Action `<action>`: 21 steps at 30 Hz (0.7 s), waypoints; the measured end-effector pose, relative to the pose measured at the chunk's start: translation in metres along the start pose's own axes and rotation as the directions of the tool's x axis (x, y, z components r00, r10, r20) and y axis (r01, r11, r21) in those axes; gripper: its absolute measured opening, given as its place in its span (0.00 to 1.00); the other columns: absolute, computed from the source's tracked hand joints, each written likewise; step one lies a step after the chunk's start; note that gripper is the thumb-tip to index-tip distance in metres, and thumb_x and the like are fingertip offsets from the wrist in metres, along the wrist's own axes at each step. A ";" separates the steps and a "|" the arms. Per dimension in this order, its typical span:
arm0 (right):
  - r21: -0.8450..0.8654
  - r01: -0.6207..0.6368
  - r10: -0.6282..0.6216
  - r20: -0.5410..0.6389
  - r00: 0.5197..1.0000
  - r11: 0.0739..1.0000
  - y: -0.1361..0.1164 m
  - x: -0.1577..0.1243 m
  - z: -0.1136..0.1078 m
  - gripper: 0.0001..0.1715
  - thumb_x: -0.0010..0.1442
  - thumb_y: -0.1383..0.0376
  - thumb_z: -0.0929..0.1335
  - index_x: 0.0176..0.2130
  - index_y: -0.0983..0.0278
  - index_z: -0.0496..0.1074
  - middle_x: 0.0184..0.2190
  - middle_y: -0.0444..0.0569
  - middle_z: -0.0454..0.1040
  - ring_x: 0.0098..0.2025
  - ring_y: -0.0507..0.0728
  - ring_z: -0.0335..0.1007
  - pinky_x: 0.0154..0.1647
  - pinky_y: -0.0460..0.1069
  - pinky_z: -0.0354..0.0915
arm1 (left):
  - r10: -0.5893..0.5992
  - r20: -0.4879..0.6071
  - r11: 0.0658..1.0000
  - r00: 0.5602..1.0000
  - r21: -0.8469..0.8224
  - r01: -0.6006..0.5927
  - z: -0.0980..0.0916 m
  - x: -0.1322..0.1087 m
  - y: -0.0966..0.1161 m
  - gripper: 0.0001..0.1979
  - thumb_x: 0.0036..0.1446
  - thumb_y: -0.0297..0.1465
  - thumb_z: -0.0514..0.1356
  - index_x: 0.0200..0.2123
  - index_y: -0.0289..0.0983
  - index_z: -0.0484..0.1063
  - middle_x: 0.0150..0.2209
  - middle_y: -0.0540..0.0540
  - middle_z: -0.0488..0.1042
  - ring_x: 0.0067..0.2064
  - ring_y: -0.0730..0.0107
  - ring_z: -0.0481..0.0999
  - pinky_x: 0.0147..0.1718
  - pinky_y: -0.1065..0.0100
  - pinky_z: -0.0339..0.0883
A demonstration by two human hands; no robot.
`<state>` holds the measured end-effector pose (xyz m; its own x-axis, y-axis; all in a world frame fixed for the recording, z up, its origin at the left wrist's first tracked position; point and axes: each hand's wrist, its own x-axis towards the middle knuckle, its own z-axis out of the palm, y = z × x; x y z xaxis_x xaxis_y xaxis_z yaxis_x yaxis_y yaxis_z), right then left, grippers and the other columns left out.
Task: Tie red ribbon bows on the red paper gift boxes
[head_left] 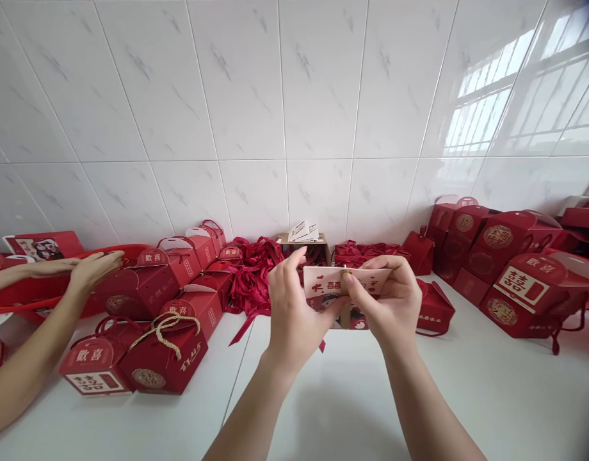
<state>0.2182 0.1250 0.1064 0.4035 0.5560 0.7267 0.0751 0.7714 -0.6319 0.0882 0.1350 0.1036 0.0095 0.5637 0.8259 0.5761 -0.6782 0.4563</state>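
Note:
In the middle, my two hands hold up a pale printed card (317,280) with red characters and small hearts; a dark picture shows on its lower part. Whether it is a flat card or a panel of a box, I cannot tell. My left hand (292,307) grips its left side with the thumb in front, the fingers raised behind. My right hand (393,298) pinches its right side and upper edge, thumb beside a small brownish-gold piece (346,271) at the top middle. Behind the hands lies a heap of dark red ribbons (256,275).
Red gift boxes (162,358) with cord handles stand at left, more red boxes (506,282) at right. Small white cards (304,230) lie on a brown carton (329,246) by the tiled wall. Another person's hands (90,269) reach over a red basin (30,291) at far left.

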 end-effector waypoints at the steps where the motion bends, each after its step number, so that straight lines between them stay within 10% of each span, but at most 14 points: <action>1: -0.009 0.012 -0.013 -0.008 1.000 1.000 0.001 0.001 -0.001 0.15 0.48 0.67 0.74 0.32 0.60 0.65 0.26 0.41 0.69 0.25 0.50 0.68 0.22 0.45 0.65 | -0.003 0.003 1.000 1.000 -0.006 0.003 -0.004 0.002 -0.001 0.38 0.46 0.33 0.68 0.58 0.42 0.53 0.52 0.39 0.63 0.55 0.54 0.63 0.50 0.55 0.62; 5: -0.024 0.055 -0.057 -0.057 0.997 0.998 0.003 0.005 -0.005 0.16 0.47 0.67 0.75 0.31 0.60 0.65 0.26 0.41 0.69 0.26 0.51 0.68 0.23 0.45 0.66 | -0.142 0.129 0.984 0.981 -0.094 0.154 -0.023 0.011 -0.004 0.31 0.50 0.35 0.65 0.55 0.42 0.57 0.45 0.44 0.70 0.44 0.64 0.72 0.41 0.64 0.68; 10: -0.028 0.019 -0.021 -0.079 0.997 0.999 0.003 0.006 -0.005 0.16 0.47 0.66 0.75 0.32 0.59 0.65 0.27 0.41 0.69 0.26 0.51 0.69 0.24 0.45 0.66 | -0.241 0.537 0.943 0.808 -0.065 0.325 -0.037 0.015 -0.006 0.12 0.58 0.42 0.56 0.35 0.40 0.71 0.30 0.50 0.74 0.30 0.69 0.72 0.27 0.70 0.64; 14: -0.008 -0.040 0.039 -0.073 0.997 0.999 0.006 0.010 -0.008 0.16 0.48 0.64 0.74 0.33 0.59 0.64 0.27 0.41 0.70 0.26 0.51 0.69 0.24 0.45 0.67 | -0.249 0.589 0.946 0.769 -0.023 0.323 -0.048 0.018 -0.015 0.13 0.58 0.41 0.56 0.30 0.39 0.72 0.24 0.52 0.70 0.23 0.74 0.66 0.21 0.73 0.58; 18: -0.017 -0.060 0.061 0.104 0.993 0.998 0.007 0.012 -0.013 0.16 0.49 0.64 0.74 0.34 0.59 0.63 0.26 0.42 0.70 0.25 0.51 0.68 0.22 0.45 0.66 | -0.143 0.216 0.948 0.966 -0.250 0.196 -0.063 0.023 -0.022 0.07 0.55 0.35 0.61 0.29 0.38 0.73 0.29 0.49 0.71 0.32 0.71 0.71 0.29 0.72 0.65; 21: -0.035 -0.013 0.026 0.415 0.909 0.999 0.003 0.009 -0.011 0.15 0.48 0.66 0.74 0.33 0.60 0.64 0.26 0.42 0.70 0.24 0.50 0.67 0.20 0.44 0.64 | -0.119 -0.178 0.898 0.977 -0.439 0.029 -0.066 0.022 -0.016 0.04 0.54 0.31 0.63 0.30 0.37 0.73 0.34 0.47 0.72 0.39 0.69 0.72 0.37 0.69 0.68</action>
<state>0.2321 0.1291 0.1075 -0.0098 0.6545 0.7560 0.1021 0.7527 -0.6504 0.0250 0.1272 0.1366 -0.2049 0.5472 0.8116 0.1593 -0.7995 0.5792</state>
